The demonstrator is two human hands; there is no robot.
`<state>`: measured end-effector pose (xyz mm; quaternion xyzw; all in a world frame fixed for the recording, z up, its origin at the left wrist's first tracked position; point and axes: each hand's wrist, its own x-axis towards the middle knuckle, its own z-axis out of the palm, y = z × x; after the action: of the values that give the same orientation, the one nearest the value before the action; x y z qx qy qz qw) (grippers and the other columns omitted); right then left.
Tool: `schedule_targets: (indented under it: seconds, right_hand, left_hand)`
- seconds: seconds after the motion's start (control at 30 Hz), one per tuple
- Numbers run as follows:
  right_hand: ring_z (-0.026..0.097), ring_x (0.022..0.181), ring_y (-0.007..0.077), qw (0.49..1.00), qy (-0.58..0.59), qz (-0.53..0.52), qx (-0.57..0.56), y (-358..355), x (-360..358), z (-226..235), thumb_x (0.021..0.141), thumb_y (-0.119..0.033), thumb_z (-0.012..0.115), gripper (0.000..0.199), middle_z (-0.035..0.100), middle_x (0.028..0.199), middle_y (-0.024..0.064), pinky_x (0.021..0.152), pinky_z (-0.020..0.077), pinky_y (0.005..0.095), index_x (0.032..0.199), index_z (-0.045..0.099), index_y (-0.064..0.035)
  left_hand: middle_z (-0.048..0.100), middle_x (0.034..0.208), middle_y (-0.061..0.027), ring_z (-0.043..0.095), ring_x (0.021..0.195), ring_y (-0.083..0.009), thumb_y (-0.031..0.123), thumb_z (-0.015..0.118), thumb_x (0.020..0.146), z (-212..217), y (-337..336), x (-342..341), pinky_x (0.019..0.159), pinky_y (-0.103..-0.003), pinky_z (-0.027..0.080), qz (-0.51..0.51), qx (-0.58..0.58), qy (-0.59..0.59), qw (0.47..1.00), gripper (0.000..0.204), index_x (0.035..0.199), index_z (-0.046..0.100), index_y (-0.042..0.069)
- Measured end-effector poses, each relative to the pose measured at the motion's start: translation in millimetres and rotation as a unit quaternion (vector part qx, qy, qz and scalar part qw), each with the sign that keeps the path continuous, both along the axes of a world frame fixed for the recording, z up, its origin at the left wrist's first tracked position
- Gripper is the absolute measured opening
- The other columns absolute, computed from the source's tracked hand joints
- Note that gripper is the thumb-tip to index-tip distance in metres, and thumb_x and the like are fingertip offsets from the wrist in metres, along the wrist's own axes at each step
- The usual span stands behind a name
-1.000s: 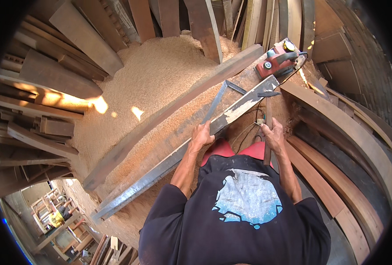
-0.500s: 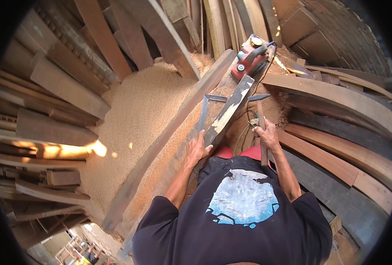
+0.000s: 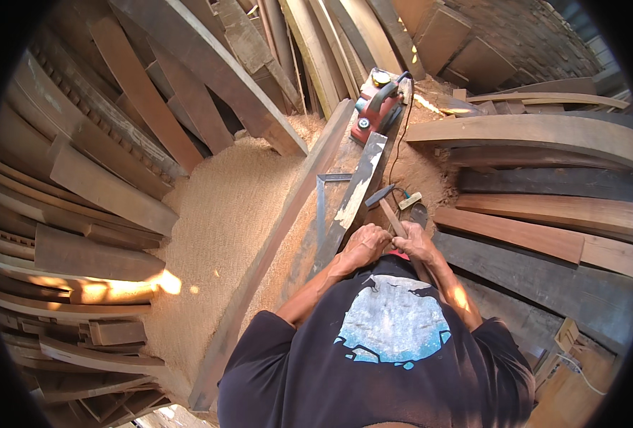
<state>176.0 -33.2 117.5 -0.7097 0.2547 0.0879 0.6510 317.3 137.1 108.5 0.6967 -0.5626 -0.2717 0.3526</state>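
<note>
A: Far left of the grips, what's there?

B: Stacked timber [image 3: 99, 253], fanned round a sawdust heap [image 3: 220, 192]; probably parked at the edge to leave standing room. Nearer, just left of the left grip [image 3: 366, 246]: a long beam [image 3: 275, 242], then a metal square [image 3: 321, 207], lying flat, its short arm toward the painted board [image 3: 363, 175]. Likely laid there to be within reach.

A: And the grips themselves?

B: Left: fingers curled, tips close beside the right grip [image 3: 420, 246]. Whether it pinches anything, cannot tell. Well beyond it, by the board's far end, a red planer [image 3: 380, 114], presumably set out of the way. Right: closed round the hammer [image 3: 395, 220] partway along the handle, head forward and left of the knuckles. Such a short hold seems to favour control over swing. Just beyond that grip, a pale socket block [image 3: 410, 200]; well right of it, a curved plank [image 3: 530, 130].

A: Counts, same order?

B: Timber overlaps, no sure tally. One heap, one beam, one square, one painted board, two grips, one planer, one hammer, one socket block.
</note>
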Motion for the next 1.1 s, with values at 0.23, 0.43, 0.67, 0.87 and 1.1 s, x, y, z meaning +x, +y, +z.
schedule_targets:
  seconds: [0.23, 0.43, 0.67, 0.87, 1.1]
  right_hand:
    - [0.062, 0.066, 0.013, 0.999, 0.012, -0.005, -0.052, -2, -5, 6, 0.084, -0.019, 0.068, 0.023, 0.064, 0.074, 0.0071, 0.059, 0.0509, 0.0321, 0.089, 0.063, 0.0034]
    - [0.066, 0.065, 0.0153, 0.991, 0.039, -0.128, -0.002, -11, -14, 15, 0.096, -0.023, 0.064, 0.026, 0.068, 0.076, 0.0081, 0.06, 0.0543, 0.0315, 0.091, 0.061, 0.0023]
    - [0.067, 0.065, 0.0271, 0.974, 0.066, -0.112, -0.188, -34, -64, -25, 0.092, -0.032, 0.061, 0.038, 0.067, 0.073, 0.0145, 0.062, 0.053, 0.0427, 0.088, 0.062, 0.0052]
    - [0.067, 0.063, 0.0205, 0.982, 0.115, -0.09, -0.117, -27, -88, -10, 0.092, -0.029, 0.061, 0.034, 0.069, 0.072, 0.012, 0.059, 0.0537, 0.0385, 0.085, 0.063, 0.0039]
    - [0.069, 0.08, 0.0247, 0.959, -0.009, -0.125, -0.256, -6, -82, -12, 0.092, -0.025, 0.063, 0.04, 0.069, 0.098, 0.0186, 0.074, 0.0543, 0.0389, 0.122, 0.061, 0.0016]
  left_hand:
    - [0.068, 0.088, -0.0159, 0.066, 0.085, -0.0376, 0.009, 0.071, 0.087, -6, -7, -3, 0.078, -0.045, 0.053, -0.012, -0.041, 0.068, 0.997, 0.008, 0.094, 0.07, 0.006]
    - [0.07, 0.089, -0.0088, 0.067, 0.084, -0.0144, 0.004, 0.064, 0.096, -8, -15, 13, 0.076, -0.031, 0.056, 0.17, 0.037, 0.298, 0.939, 0.01, 0.104, 0.066, 0.0]
    - [0.068, 0.099, -0.0054, 0.065, 0.084, -0.0109, 0.002, 0.06, 0.099, -3, -18, 39, 0.077, -0.025, 0.056, 0.251, 0.023, 0.462, 0.85, 0.021, 0.119, 0.058, 0.001]
    - [0.068, 0.095, -0.0069, 0.066, 0.082, -0.0127, 0.003, 0.061, 0.098, -2, -19, 27, 0.075, -0.028, 0.056, 0.242, 0.023, 0.461, 0.853, 0.021, 0.119, 0.057, 0.002]
    - [0.073, 0.102, -0.0062, 0.072, 0.093, -0.0202, 0.025, 0.064, 0.103, -23, -31, -2, 0.084, -0.036, 0.057, 0.229, 0.088, 0.664, 0.706, 0.013, 0.106, 0.059, 0.013]
